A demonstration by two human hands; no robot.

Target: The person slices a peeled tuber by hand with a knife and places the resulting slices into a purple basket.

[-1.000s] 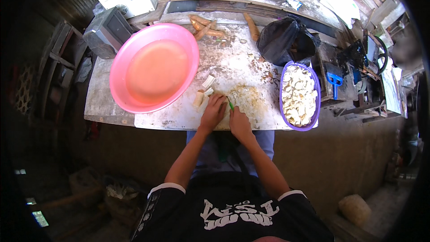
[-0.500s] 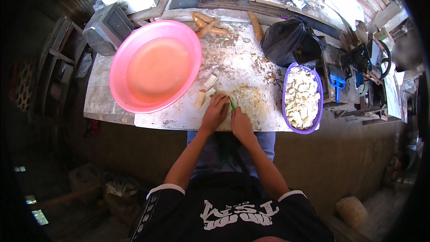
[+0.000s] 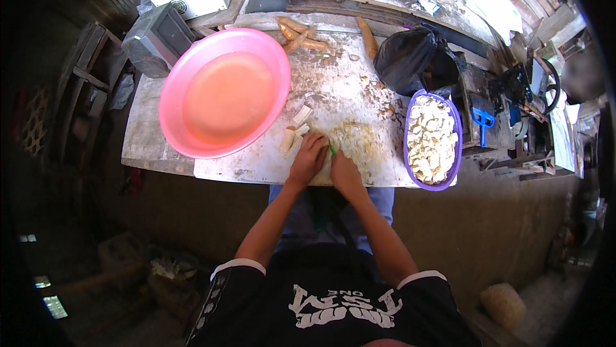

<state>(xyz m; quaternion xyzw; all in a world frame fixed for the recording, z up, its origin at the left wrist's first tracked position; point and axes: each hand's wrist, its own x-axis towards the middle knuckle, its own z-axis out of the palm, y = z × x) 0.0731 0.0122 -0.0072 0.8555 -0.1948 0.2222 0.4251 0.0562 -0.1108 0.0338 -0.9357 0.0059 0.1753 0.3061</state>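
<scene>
1. The left hand [image 3: 310, 157] is at the front of the counter [image 3: 256, 166], fingers bent and held close together, tips pointing away from the person. Whether it pinches anything cannot be told, as its fingers hide what is beneath them.
2. The right hand [image 3: 345, 172] is just beside it, a little nearer the person, closed round the green handle of a knife [image 3: 333, 149].
3. The knife stands out past the right hand toward the left hand's fingertips, in the narrow gap between the two hands. Its blade is too small to make out, so contact with anything cannot be told.
4. Pale peeled pieces [image 3: 302, 114] lie on the counter beyond the left hand and to its left, the nearest ones just beside its fingers.
5. Pale crumbs [image 3: 354, 140] are spread over the counter just beyond the right hand and to its right.
6. A purple basket [image 3: 436, 186] filled with pale slices [image 3: 431, 138] is well to the right of both hands, near the counter's edge.
7. A black bag [image 3: 403, 61] sits just behind the basket.
8. A pink basin [image 3: 173, 132] holding cloudy liquid is to the left of the pieces.
9. Unpeeled brown roots [image 3: 313, 44] lie at the far side of the counter, well apart from the hands.
</scene>
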